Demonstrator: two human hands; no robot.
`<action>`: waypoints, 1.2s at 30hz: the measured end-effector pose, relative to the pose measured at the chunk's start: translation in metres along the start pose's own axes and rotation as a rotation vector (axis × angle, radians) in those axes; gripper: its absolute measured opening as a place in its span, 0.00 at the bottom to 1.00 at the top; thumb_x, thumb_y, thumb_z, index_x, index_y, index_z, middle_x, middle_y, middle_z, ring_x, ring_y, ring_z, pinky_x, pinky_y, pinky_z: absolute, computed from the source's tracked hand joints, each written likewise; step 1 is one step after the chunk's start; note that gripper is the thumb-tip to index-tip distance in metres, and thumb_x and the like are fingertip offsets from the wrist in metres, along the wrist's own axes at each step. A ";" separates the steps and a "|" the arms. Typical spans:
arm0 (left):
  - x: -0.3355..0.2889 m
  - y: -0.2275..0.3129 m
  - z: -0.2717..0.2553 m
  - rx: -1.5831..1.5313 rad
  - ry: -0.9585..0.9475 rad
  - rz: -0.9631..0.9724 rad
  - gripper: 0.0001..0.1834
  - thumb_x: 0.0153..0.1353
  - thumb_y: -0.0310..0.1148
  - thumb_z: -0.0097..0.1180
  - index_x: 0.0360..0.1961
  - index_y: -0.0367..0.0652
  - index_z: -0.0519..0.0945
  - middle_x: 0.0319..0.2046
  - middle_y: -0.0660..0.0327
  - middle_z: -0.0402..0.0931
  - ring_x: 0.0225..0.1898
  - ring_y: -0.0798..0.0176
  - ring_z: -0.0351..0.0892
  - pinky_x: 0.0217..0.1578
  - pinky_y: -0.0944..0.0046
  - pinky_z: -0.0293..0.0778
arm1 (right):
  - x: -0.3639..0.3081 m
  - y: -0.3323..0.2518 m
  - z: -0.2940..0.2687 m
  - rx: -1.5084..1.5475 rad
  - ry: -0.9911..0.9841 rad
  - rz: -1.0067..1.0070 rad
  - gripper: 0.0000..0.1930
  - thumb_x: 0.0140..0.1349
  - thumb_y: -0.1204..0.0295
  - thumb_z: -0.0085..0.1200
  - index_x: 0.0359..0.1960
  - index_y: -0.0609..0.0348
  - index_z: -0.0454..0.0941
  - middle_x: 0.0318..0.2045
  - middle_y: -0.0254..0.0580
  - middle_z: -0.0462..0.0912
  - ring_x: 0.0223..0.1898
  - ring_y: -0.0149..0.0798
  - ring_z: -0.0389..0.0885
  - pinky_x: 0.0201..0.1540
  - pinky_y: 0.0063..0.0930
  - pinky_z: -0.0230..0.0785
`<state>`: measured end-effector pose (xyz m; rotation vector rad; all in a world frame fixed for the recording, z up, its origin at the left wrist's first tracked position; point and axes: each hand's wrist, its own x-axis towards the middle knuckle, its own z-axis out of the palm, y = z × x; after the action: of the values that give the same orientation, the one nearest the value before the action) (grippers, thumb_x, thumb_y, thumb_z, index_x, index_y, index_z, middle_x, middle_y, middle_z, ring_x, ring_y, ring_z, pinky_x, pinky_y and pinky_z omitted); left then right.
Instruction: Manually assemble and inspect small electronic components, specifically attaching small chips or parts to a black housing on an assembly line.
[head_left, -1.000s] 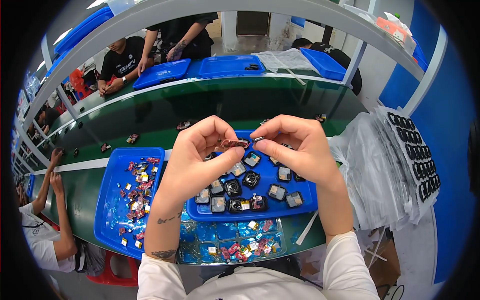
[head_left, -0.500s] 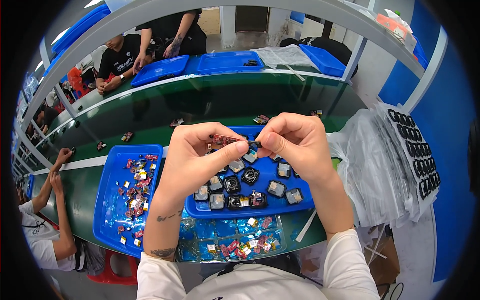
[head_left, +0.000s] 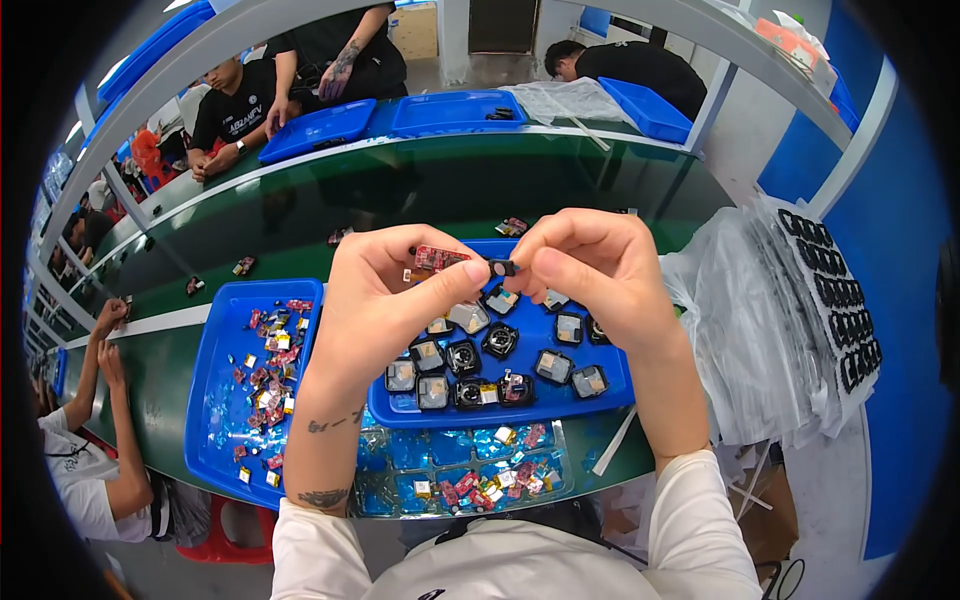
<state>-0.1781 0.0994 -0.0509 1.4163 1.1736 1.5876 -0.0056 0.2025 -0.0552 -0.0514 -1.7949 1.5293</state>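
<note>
Left hand (head_left: 385, 300) pinches a small red circuit board (head_left: 440, 257) level while right hand (head_left: 590, 270) grips a small black square part (head_left: 502, 268) at its end, apparently for alignment.

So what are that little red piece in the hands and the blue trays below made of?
The red piece in the left hand looks like a small circuit board: flat, matte red, with tiny parts on it. The blue trays look like moulded plastic, smooth and glossy, with rounded rims. The right hand pinches a small black part, probably plastic.
</note>
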 end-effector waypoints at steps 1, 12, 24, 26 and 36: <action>0.000 -0.001 0.001 -0.001 0.002 -0.002 0.05 0.54 0.26 0.62 0.30 0.35 0.82 0.24 0.62 0.80 0.27 0.75 0.77 0.29 0.76 0.73 | 0.000 0.000 -0.001 -0.006 -0.007 -0.043 0.06 0.61 0.73 0.55 0.31 0.64 0.78 0.28 0.37 0.80 0.29 0.27 0.80 0.33 0.17 0.72; 0.002 -0.005 -0.001 -0.090 -0.099 0.010 0.06 0.55 0.26 0.62 0.33 0.34 0.81 0.27 0.61 0.80 0.29 0.73 0.79 0.31 0.74 0.75 | -0.002 -0.001 0.002 0.078 -0.101 0.079 0.06 0.61 0.73 0.54 0.34 0.65 0.76 0.28 0.35 0.79 0.31 0.24 0.77 0.35 0.16 0.70; 0.002 -0.002 0.001 0.020 -0.012 0.010 0.05 0.55 0.26 0.61 0.31 0.35 0.81 0.24 0.63 0.79 0.27 0.75 0.77 0.30 0.76 0.73 | 0.000 0.001 0.001 -0.017 0.014 -0.018 0.07 0.60 0.73 0.57 0.32 0.66 0.79 0.26 0.37 0.80 0.28 0.25 0.77 0.33 0.18 0.70; 0.001 -0.002 0.004 0.086 0.025 0.037 0.05 0.54 0.26 0.61 0.30 0.35 0.81 0.24 0.63 0.79 0.27 0.76 0.77 0.29 0.77 0.72 | 0.000 0.002 0.004 -0.040 0.074 -0.061 0.06 0.58 0.74 0.58 0.31 0.66 0.80 0.26 0.37 0.81 0.27 0.25 0.76 0.32 0.17 0.69; 0.000 -0.003 0.004 -0.015 -0.006 0.099 0.05 0.54 0.25 0.62 0.30 0.34 0.81 0.24 0.62 0.79 0.26 0.75 0.77 0.28 0.76 0.73 | -0.003 -0.003 0.004 -0.460 0.129 -0.266 0.03 0.54 0.76 0.60 0.27 0.64 0.82 0.24 0.37 0.82 0.24 0.23 0.75 0.26 0.15 0.66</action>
<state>-0.1740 0.1012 -0.0540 1.4887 1.1013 1.6552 -0.0046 0.1967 -0.0537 -0.1262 -1.9269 0.8901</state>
